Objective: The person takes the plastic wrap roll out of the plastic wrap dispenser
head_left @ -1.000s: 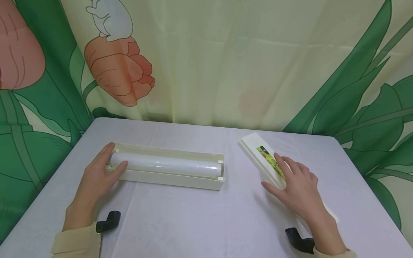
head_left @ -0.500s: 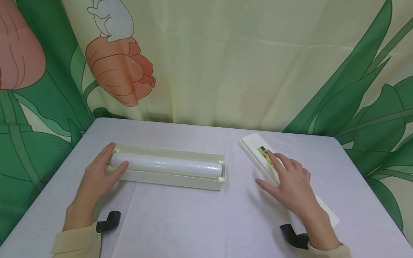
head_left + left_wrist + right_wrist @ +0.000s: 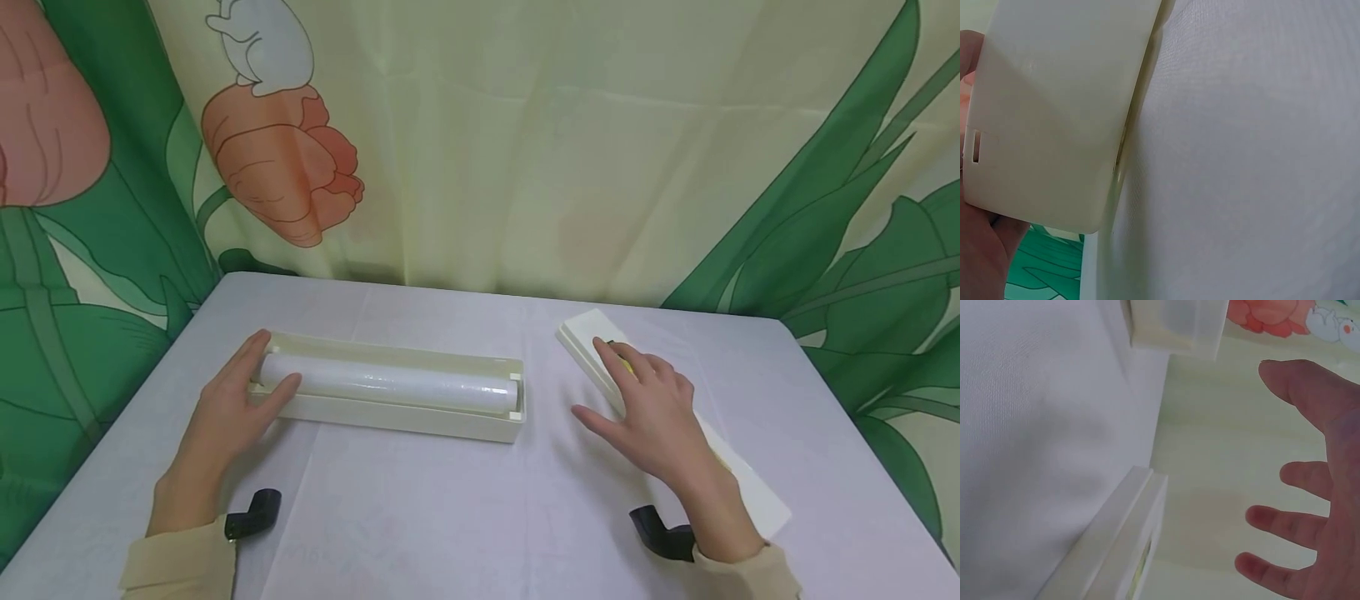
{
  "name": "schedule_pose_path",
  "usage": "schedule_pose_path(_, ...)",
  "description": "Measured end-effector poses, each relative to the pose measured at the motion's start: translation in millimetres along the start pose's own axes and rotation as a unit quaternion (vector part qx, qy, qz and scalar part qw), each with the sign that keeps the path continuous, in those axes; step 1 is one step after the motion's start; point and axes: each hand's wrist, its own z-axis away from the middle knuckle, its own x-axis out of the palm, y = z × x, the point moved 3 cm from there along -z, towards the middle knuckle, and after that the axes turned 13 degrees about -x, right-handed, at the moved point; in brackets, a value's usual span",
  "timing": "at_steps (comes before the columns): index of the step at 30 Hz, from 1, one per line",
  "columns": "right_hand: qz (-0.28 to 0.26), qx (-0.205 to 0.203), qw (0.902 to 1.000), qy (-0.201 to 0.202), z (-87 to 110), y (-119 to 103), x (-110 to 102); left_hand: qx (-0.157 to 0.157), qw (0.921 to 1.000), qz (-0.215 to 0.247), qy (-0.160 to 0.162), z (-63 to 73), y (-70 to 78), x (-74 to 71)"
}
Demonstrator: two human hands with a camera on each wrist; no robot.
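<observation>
On the table lies a long, off-white cling film box (image 3: 405, 425) without its lid, a roll of clear cling film (image 3: 390, 383) inside. My left hand (image 3: 228, 421) holds the box's left end, thumb at the front and fingers over the far side. In the left wrist view, the box's side wall (image 3: 1054, 125) hides part of that hand. My right hand (image 3: 656, 421) hovers over the white lid (image 3: 750, 483), fingers spread and apart from it, holding nothing. The lid lies at a slant, its coloured label mostly covered by the hand in the head view.
A white cloth covers the table (image 3: 435, 517). Behind it hangs a curtain (image 3: 510, 167) printed with plants and a rabbit. Each wrist wears a black camera mount (image 3: 255, 514). The table's far edge runs close to the curtain.
My right hand has moved left over the lid, away from its lower part, and more of the lid's near end shows. My left hand and the box stay where they were.
</observation>
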Motion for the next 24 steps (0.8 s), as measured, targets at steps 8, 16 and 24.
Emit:
schedule_pose_path(8,0.006,-0.006,1.0,-0.004,-7.3,-3,4,-0.019,0.9997,-0.005,-0.013,-1.1,0.6,-0.1)
schedule_pose_path(16,-0.005,-0.012,0.9998,-0.012,-13.7,-5,6,-0.027,0.9993,-0.008,-0.023,-0.8,1.6,-1.0)
schedule_pose_path(24,-0.012,-0.016,0.9997,-0.017,-20.5,-9,7,-0.031,0.999,-0.012,-0.029,-0.4,2.3,-2.0)
